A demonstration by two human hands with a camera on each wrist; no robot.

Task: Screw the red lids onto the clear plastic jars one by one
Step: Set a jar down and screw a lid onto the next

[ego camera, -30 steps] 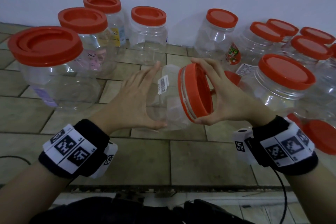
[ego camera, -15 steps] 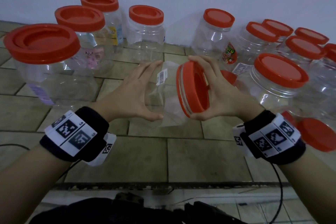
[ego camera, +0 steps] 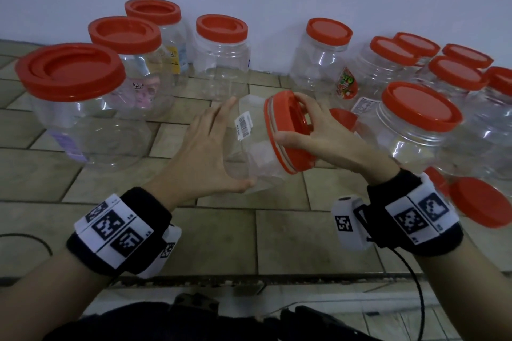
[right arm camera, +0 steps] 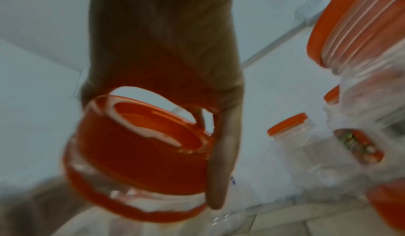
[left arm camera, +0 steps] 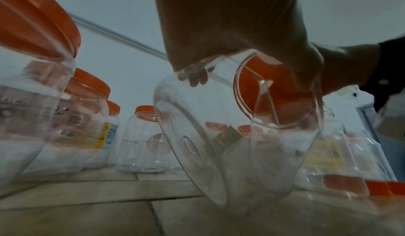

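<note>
A clear plastic jar (ego camera: 255, 147) is held tilted on its side above the tiled floor, mouth toward the right. My left hand (ego camera: 205, 152) grips its body, thumb beneath and fingers over the top near a barcode sticker (ego camera: 243, 128). A red lid (ego camera: 288, 133) sits on the jar's mouth, and my right hand (ego camera: 318, 135) grips its rim with thumb and curled fingers. The left wrist view looks through the jar (left arm camera: 230, 136) to the lid (left arm camera: 278, 97). In the blurred right wrist view my fingers (right arm camera: 221, 162) wrap the lid (right arm camera: 142, 153).
Several lidded clear jars stand around: a large one (ego camera: 83, 108) at left, a row along the white wall (ego camera: 221, 47), a cluster at right (ego camera: 415, 124). A loose red lid (ego camera: 482, 202) lies at the right edge. A black cable (ego camera: 415, 285) trails from my right wrist.
My right hand has turned on the lid, its fingers now curled over the lid's far rim. The jar and both hands have shifted slightly; the left grip is unchanged.
</note>
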